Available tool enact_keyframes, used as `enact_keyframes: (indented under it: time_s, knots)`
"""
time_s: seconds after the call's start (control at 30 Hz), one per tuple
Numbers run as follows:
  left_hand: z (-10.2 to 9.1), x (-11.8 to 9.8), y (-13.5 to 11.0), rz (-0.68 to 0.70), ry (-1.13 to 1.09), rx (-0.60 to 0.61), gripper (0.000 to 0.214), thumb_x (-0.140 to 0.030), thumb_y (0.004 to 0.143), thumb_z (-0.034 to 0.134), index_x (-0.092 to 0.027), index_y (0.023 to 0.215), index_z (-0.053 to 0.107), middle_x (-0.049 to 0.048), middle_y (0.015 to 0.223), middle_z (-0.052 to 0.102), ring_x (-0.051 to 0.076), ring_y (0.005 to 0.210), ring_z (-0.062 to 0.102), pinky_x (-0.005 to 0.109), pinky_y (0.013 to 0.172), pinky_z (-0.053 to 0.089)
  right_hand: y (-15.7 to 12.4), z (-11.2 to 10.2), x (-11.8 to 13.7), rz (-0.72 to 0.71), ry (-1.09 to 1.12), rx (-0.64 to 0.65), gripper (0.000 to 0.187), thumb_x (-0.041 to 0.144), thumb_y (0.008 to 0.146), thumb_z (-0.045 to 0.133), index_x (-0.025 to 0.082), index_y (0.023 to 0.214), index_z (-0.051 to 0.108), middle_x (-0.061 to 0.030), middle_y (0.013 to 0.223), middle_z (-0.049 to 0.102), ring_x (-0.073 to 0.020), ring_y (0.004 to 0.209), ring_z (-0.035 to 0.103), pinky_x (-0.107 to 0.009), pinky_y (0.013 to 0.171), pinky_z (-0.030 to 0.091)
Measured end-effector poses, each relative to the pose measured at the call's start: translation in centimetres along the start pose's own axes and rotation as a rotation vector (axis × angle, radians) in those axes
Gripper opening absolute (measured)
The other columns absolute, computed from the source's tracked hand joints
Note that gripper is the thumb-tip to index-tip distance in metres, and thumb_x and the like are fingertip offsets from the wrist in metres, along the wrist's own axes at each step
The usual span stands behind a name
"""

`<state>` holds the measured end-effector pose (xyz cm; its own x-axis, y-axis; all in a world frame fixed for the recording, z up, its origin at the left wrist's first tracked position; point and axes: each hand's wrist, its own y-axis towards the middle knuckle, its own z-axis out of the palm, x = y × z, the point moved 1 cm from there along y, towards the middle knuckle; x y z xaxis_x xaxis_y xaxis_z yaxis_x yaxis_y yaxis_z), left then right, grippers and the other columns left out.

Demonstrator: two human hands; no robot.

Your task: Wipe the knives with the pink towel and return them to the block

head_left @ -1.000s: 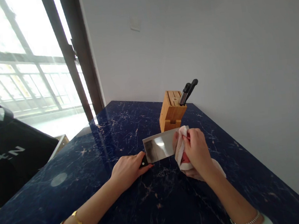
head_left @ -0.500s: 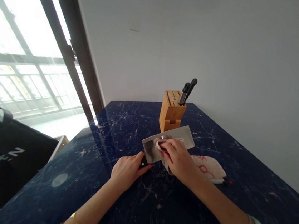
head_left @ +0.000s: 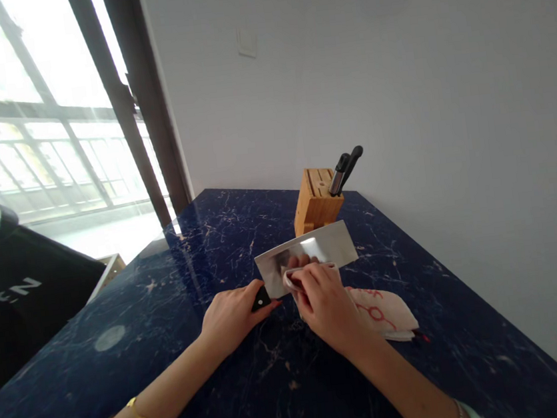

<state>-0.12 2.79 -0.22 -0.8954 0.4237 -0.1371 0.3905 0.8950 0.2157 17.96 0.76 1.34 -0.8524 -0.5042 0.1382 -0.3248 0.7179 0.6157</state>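
Shifted handleward, the right hand (head_left: 327, 307) is pinching cloth (head_left: 289, 281) against the cleaver (head_left: 330, 246) the left hand (head_left: 228, 319) is gripping.

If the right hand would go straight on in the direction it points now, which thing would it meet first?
Most likely the cleaver blade, directly ahead of the right hand; the cloth it holds comes between, and whether that already touches the steel is unclear.

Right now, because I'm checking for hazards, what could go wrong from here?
The right hand holds the cloth against the cleaver's blade; a slip could cut its fingers. Only the left hand grips the handle, so the blade might twist. The blade overlaps the knife block in view and, if close, could knock it.
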Motion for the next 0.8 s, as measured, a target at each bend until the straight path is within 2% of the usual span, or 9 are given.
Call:
enact_keyframes:
  time_s: [0.1, 0.27, 0.33, 0.57, 0.63, 0.8]
  knots:
    - [0.1, 0.1, 0.1, -0.042, 0.017, -0.007, 0.044, -0.061, 0.079, 0.032, -0.023, 0.091, 0.051, 0.0014, 0.071, 0.066, 0.02, 0.068, 0.064, 0.023, 0.053, 0.036, 0.0, -0.1, 0.2, 0.017, 0.015, -0.014, 0.024, 0.011, 0.074, 0.044, 0.021, 0.095, 0.051, -0.0065, 0.088, 0.052, -0.0226, 0.087, 0.048, -0.039, 0.078, 0.037]
    - [-0.1, 0.2, 0.2, -0.067, 0.027, -0.009, 0.047, -0.063, 0.079, 0.027, -0.023, 0.09, 0.05, 0.0011, 0.068, 0.065, 0.02, 0.065, 0.063, 0.023, 0.051, 0.034, 0.5, -1.7, -3.3, 0.213, -0.053, -0.213, 0.024, 0.014, 0.072, 0.046, 0.018, 0.095, 0.049, -0.0081, 0.088, 0.05, -0.0236, 0.086, 0.046, -0.039, 0.077, 0.038]
    - [-0.2, 0.2, 0.1, -0.053, 0.022, -0.012, 0.047, -0.062, 0.08, 0.026, -0.023, 0.092, 0.05, 0.0015, 0.069, 0.066, 0.021, 0.065, 0.063, 0.024, 0.051, 0.034, 0.5, -1.8, -4.1, 0.24, -0.056, -0.242, 0.024, 0.014, 0.071, 0.047, 0.018, 0.095, 0.048, -0.0083, 0.089, 0.049, -0.0237, 0.085, 0.046, -0.039, 0.076, 0.039]
    - [-0.3, 0.2, 0.2, -0.079, 0.022, -0.005, 0.044, -0.06, 0.079, 0.032, -0.023, 0.091, 0.051, 0.0014, 0.07, 0.066, 0.02, 0.067, 0.064, 0.023, 0.052, 0.035, 0.4, -0.6, -2.0, 0.071, 0.022, -0.085, 0.022, 0.013, 0.074, 0.044, 0.019, 0.095, 0.05, -0.0069, 0.085, 0.05, -0.0219, 0.084, 0.048, -0.038, 0.076, 0.041]
    - [-0.3, 0.2, 0.2, -0.097, 0.022, -0.017, 0.043, -0.06, 0.079, 0.032, -0.023, 0.09, 0.051, 0.0011, 0.069, 0.066, 0.019, 0.067, 0.064, 0.023, 0.051, 0.034, 0.4, -0.9, -2.3, 0.115, 0.066, -0.145, 0.023, 0.014, 0.076, 0.044, 0.019, 0.097, 0.05, -0.0073, 0.087, 0.049, -0.0216, 0.086, 0.048, -0.038, 0.078, 0.041]
    - [-0.1, 0.5, 0.2, -0.101, 0.022, -0.044, 0.044, -0.06, 0.08, 0.031, -0.023, 0.092, 0.05, 0.0015, 0.069, 0.066, 0.02, 0.067, 0.063, 0.023, 0.051, 0.035, 0.4, -1.8, -5.4, 0.36, 0.197, -0.383, 0.02, 0.024, 0.078, 0.047, 0.019, 0.098, 0.047, -0.0076, 0.094, 0.049, -0.0209, 0.09, 0.048, -0.039, 0.081, 0.04]
